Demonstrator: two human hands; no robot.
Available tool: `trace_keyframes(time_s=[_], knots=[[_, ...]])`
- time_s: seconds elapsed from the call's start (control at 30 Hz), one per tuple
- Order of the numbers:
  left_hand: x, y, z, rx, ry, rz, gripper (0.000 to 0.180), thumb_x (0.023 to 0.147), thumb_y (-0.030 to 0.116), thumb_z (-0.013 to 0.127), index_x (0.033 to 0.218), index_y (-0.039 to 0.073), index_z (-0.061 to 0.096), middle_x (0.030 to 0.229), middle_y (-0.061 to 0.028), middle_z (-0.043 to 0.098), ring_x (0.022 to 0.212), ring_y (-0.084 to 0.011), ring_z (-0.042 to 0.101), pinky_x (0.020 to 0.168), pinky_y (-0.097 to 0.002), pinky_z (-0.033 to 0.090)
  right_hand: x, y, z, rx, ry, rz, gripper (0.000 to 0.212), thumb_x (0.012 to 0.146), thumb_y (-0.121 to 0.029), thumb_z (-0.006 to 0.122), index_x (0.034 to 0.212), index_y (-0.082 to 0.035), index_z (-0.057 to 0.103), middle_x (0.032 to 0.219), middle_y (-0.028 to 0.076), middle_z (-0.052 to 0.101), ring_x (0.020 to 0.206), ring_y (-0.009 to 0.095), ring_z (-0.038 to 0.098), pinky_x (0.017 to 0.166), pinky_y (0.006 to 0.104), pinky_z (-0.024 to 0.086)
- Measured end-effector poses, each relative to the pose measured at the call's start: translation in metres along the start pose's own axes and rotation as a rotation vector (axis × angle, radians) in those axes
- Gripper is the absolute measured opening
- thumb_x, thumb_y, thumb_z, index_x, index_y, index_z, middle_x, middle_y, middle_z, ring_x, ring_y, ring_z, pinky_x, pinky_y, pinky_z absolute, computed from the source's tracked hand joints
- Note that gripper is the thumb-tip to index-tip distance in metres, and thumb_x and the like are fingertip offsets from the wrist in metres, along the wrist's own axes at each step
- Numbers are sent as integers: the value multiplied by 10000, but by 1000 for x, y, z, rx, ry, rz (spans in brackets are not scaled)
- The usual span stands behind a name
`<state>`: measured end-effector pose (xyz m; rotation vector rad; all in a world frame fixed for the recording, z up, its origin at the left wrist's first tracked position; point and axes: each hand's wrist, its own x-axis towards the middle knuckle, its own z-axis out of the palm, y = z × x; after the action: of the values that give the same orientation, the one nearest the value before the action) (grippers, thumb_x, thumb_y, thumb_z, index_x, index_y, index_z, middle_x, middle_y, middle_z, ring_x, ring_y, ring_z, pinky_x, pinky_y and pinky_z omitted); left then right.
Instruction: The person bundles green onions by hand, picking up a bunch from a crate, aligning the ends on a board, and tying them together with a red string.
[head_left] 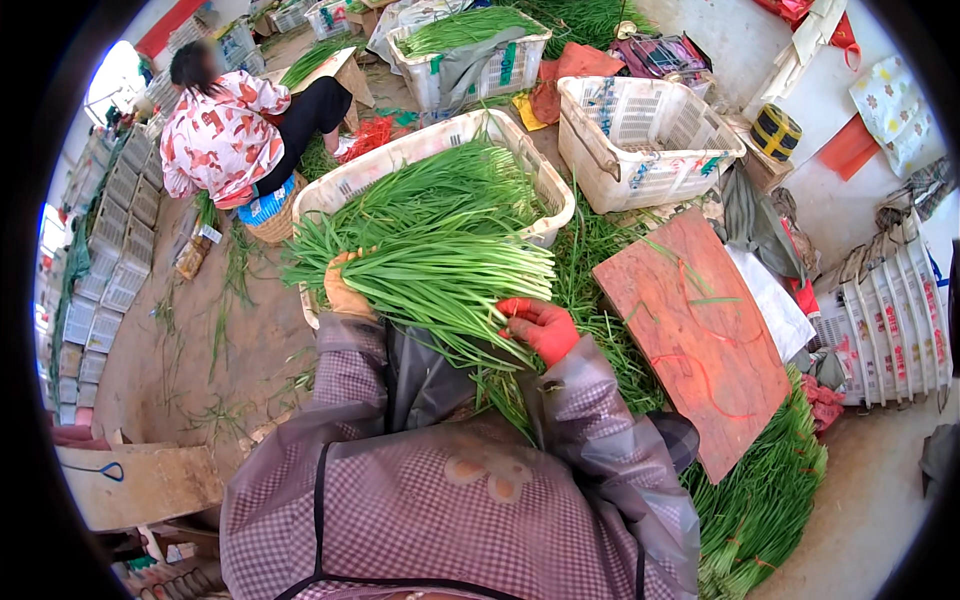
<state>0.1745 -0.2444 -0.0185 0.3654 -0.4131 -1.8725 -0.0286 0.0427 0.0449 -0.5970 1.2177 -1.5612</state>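
Observation:
A thick bunch of Chinese chives [455, 275], pale stalk ends to the right and green leaves to the left, lies across the front of me. My left hand [346, 288], in a tan glove, is closed round its leafy left side, and the leaves hide some fingers. At the stalk ends, my right hand [545, 328], in a red glove, pinches some of the stalks between thumb and fingers. Right behind the bunch, a long white plastic crate [400, 150] is heaped with more chives.
A reddish board [700, 345] with red ties on it lies to my right, beside bundled chives [765, 500]. Beyond it stands a white crate [650, 175]. Another crate [475, 75] of greens is farther back. A person [225, 130] sits on a basket at far left.

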Motion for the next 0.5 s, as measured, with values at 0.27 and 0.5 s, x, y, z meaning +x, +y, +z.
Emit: trace_keyframes(time_s=[0.27,0.5], knots=[[1,2,-4,56,43,25,127,838,158,526,771,52,544,746,-87,591,784,-274,583,876,-465,479,-3,-20,24,-958,128,-168,424,831,-367,647,1101,-40,636,1063,137,660,926,302,641,829,380,487],[-2,3,2,44,-2,-35,133,832,165,532,778,46,558,768,-96,607,834,-294,596,888,-474,471,12,7,24,-116,93,22,256,854,-208,656,1062,-61,684,1073,93,671,935,192,640,840,310,487]])
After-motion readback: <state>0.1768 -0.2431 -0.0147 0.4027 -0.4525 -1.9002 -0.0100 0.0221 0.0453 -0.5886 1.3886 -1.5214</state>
